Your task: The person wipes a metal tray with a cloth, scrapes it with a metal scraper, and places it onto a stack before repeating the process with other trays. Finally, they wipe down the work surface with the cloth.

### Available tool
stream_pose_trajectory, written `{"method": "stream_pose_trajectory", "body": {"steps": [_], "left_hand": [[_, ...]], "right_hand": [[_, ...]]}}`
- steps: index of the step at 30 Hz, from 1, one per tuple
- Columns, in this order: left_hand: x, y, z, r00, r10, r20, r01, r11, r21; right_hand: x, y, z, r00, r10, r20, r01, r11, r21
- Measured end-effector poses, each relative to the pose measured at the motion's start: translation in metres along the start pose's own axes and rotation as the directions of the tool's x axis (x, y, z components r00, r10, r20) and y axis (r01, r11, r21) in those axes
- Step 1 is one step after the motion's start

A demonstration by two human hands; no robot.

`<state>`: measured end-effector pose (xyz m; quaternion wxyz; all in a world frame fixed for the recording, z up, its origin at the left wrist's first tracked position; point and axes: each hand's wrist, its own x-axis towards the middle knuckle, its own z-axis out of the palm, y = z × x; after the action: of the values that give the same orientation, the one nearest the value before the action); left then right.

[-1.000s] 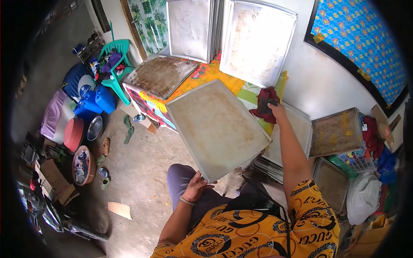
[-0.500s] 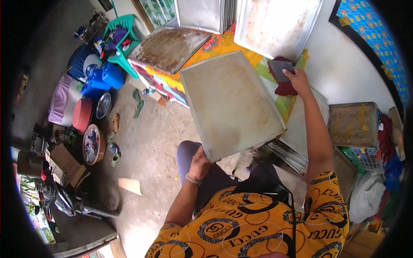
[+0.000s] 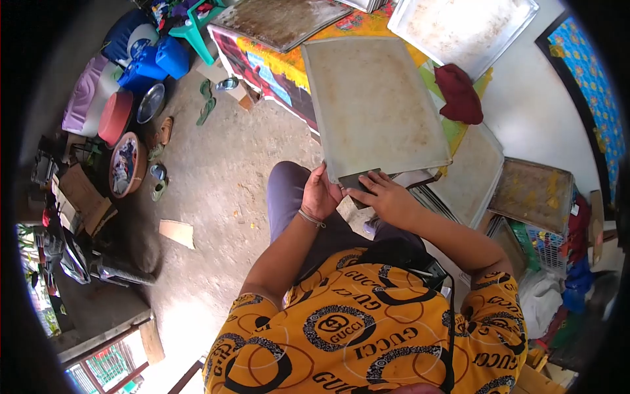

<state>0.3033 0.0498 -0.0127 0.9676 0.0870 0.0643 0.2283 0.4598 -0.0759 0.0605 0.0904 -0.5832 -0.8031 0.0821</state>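
A large, shallow metal baking tray [image 3: 380, 105] with faint brown stains lies tilted in front of me, its far end against the cloth-covered table. My left hand [image 3: 319, 196] is closed on its near left corner. On the tray's near edge, my right hand [image 3: 387, 197] presses a dark grey rectangular plate [image 3: 354, 181], scraper-like, flat to the surface. The fingers cover part of that plate. A dark red cloth [image 3: 457, 94] rests on the table, right of the tray.
A rusty tray [image 3: 279, 23] lies on the table [image 3: 289, 65], and a lighter one [image 3: 462, 29] leans at the back. More trays [image 3: 531, 194] stand at right by a plastic basket [image 3: 550, 246]. Basins [image 3: 128, 164], blue jugs [image 3: 172, 58] and slippers [image 3: 206, 105] are at left.
My right hand has come from the red cloth down to the tray's near edge, bringing the grey plate. My left hand still grips the corner, and the view has shifted.
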Motion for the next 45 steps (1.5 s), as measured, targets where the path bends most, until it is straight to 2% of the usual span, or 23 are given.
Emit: {"method": "stream_pose_trajectory", "body": {"steps": [1,4,12,19,26,29,35,38,43,45], "left_hand": [[0.000,0.002,-0.004,0.999,-0.022,0.037,0.021,0.999,0.030],[-0.001,0.003,-0.011,1.000,-0.009,-0.018,0.010,0.996,0.086],[0.000,0.008,-0.015,0.999,-0.044,0.028,0.040,0.990,0.134],[-0.003,0.015,-0.010,0.994,-0.109,0.013,0.106,0.984,0.142],[-0.004,0.016,-0.013,0.991,-0.128,0.040,0.121,0.981,0.154],[-0.005,0.018,-0.012,0.991,-0.123,0.051,0.111,0.977,0.182],[-0.006,0.018,-0.015,0.991,-0.115,0.067,0.100,0.976,0.194],[-0.004,0.018,-0.016,0.991,-0.112,0.068,0.098,0.979,0.179],[-0.007,0.013,-0.022,0.993,-0.094,0.070,0.083,0.985,0.151],[-0.003,0.013,-0.020,0.994,-0.089,0.071,0.076,0.983,0.168]], "right_hand": [[0.000,-0.001,0.002,1.000,-0.002,0.012,0.002,1.000,-0.018],[-0.001,-0.004,0.005,0.999,0.012,0.033,-0.009,0.998,-0.064],[0.022,0.004,0.017,0.998,0.058,0.004,-0.057,0.987,-0.153],[0.100,0.058,0.017,0.976,0.211,-0.048,-0.214,0.975,-0.067],[0.145,0.097,0.007,0.970,0.241,-0.002,-0.241,0.969,-0.057],[0.138,0.092,0.010,0.977,0.213,-0.008,-0.212,0.969,-0.123],[0.088,0.050,0.013,0.992,0.124,0.000,-0.124,0.991,-0.042],[0.060,0.036,0.020,0.999,0.039,0.007,-0.038,0.991,-0.126],[0.031,0.008,0.004,0.987,0.098,0.126,-0.093,0.995,-0.047],[0.026,0.004,0.005,0.988,0.099,0.116,-0.092,0.994,-0.062]]}}
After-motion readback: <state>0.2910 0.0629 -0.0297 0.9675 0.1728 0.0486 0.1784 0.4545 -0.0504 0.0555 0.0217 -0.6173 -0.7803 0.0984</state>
